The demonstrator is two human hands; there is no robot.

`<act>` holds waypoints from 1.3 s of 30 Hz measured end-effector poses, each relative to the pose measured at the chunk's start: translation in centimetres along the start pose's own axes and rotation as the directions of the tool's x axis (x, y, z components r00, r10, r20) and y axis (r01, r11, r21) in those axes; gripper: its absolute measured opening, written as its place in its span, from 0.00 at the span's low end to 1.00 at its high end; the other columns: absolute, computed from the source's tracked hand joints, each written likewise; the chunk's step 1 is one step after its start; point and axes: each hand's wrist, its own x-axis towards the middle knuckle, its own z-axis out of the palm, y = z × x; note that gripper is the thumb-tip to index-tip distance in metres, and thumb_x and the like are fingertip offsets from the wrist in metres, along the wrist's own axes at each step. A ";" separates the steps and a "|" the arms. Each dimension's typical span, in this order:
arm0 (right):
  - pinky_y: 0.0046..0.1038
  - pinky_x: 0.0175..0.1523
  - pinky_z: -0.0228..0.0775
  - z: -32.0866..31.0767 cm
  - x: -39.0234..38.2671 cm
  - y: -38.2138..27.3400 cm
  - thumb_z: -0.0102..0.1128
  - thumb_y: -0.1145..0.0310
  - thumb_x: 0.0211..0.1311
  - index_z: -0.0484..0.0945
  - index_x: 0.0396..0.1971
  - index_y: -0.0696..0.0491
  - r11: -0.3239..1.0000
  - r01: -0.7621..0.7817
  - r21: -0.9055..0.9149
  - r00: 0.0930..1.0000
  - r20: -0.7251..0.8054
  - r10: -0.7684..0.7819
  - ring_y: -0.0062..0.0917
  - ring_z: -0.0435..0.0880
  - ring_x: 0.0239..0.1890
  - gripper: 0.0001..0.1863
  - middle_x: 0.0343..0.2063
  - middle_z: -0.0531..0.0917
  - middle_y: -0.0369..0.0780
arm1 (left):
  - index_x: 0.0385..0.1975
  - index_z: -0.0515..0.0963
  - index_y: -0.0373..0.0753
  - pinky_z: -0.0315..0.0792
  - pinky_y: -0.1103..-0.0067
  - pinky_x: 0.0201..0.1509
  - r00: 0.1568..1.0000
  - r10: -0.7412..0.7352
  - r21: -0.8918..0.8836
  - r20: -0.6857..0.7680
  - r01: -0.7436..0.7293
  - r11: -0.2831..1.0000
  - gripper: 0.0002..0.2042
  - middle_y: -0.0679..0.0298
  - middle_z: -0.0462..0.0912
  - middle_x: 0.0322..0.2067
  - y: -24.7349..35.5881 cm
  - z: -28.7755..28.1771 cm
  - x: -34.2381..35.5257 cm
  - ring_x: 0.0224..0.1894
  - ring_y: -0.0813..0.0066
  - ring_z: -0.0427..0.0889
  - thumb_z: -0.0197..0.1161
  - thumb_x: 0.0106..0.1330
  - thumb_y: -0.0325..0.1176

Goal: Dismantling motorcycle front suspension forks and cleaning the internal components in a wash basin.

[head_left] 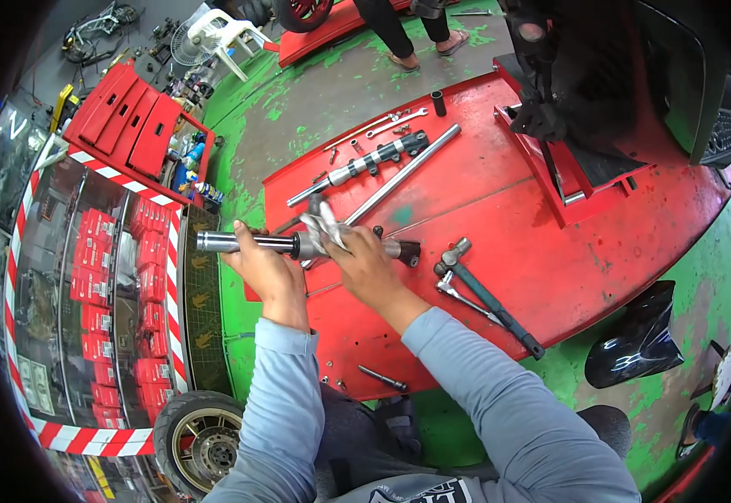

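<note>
Across the red lift table point(483, 189) I hold a motorcycle fork leg point(217, 242) roughly level, its chrome tube end to the left and its dark lower end to the right. My left hand point(263, 270) is wrapped round the chrome tube. A crumpled whitish rag point(324, 225) is gripped in my right hand point(371, 270), pressed against the middle of the leg; those fingertips are partly hidden. Just beyond lie a second fork leg point(375, 162) and a long chrome tube point(407, 172). Right of my hands rest a hammer point(491, 298) and a ratchet point(469, 303).
A spanner point(397, 123), a black socket point(438, 103) and small parts lie along the table's far edge. A rod-shaped tool point(382, 377) is near me. Left stand a glass display case point(178, 285), a wheel point(164, 436) and a red tool cabinet point(122, 117). Another person's feet point(403, 60) show beyond.
</note>
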 end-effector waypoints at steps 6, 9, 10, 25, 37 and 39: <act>0.41 0.52 0.69 -3.3 -2.6 4.3 0.55 0.80 0.51 0.81 0.46 0.54 0.972 -0.119 -0.201 0.984 0.108 0.143 0.42 0.73 0.45 0.20 0.40 0.75 0.46 | 0.46 0.63 0.40 0.69 0.76 0.36 0.998 0.030 -0.010 0.056 -0.029 1.000 0.12 0.66 0.70 0.32 -0.3 -0.2 -0.1 0.33 0.76 0.72 0.56 0.72 0.36; 0.41 0.50 0.68 -3.1 -0.5 1.9 0.56 0.80 0.52 0.80 0.47 0.53 0.988 -0.151 -0.019 0.980 -0.133 0.148 0.43 0.73 0.45 0.20 0.41 0.74 0.46 | 0.48 0.63 0.40 0.69 0.76 0.37 0.997 0.036 0.015 0.063 -0.037 0.999 0.13 0.67 0.69 0.33 0.2 0.0 -0.3 0.33 0.77 0.72 0.56 0.72 0.36; 0.41 0.50 0.68 -3.0 0.8 -0.2 0.57 0.79 0.52 0.79 0.47 0.53 0.994 -0.105 -0.016 0.982 -0.159 0.101 0.43 0.73 0.45 0.20 0.41 0.74 0.46 | 0.49 0.63 0.39 0.69 0.77 0.37 0.996 0.056 0.021 0.065 -0.058 0.998 0.13 0.67 0.69 0.33 0.4 0.1 -0.3 0.34 0.77 0.72 0.56 0.72 0.36; 0.37 0.49 0.73 -4.5 -2.5 2.7 0.61 0.76 0.50 0.84 0.43 0.53 0.948 -0.318 0.012 0.947 0.055 0.317 0.44 0.77 0.46 0.17 0.44 0.74 0.50 | 0.45 0.62 0.40 0.69 0.79 0.29 0.995 0.063 0.013 0.082 -0.064 0.998 0.11 0.67 0.70 0.30 -0.3 0.5 0.2 0.31 0.78 0.73 0.56 0.72 0.36; 0.42 0.53 0.70 -6.5 5.1 -3.1 0.56 0.75 0.54 0.79 0.39 0.62 0.951 -0.201 -0.236 0.926 0.270 0.263 0.45 0.74 0.47 0.13 0.41 0.73 0.52 | 0.44 0.61 0.40 0.72 0.81 0.32 0.938 0.061 -0.009 0.341 -0.061 0.998 0.11 0.65 0.71 0.29 1.0 2.4 -3.4 0.29 0.81 0.74 0.57 0.71 0.32; 0.41 0.52 0.70 -7.2 4.2 -3.8 0.54 0.76 0.54 0.76 0.45 0.65 0.935 -0.216 -0.282 0.934 0.218 0.282 0.46 0.73 0.47 0.17 0.41 0.71 0.52 | 0.44 0.61 0.39 0.72 0.81 0.32 0.934 0.059 -0.010 0.353 -0.060 0.998 0.12 0.65 0.72 0.29 0.9 3.0 -4.0 0.29 0.81 0.74 0.57 0.70 0.31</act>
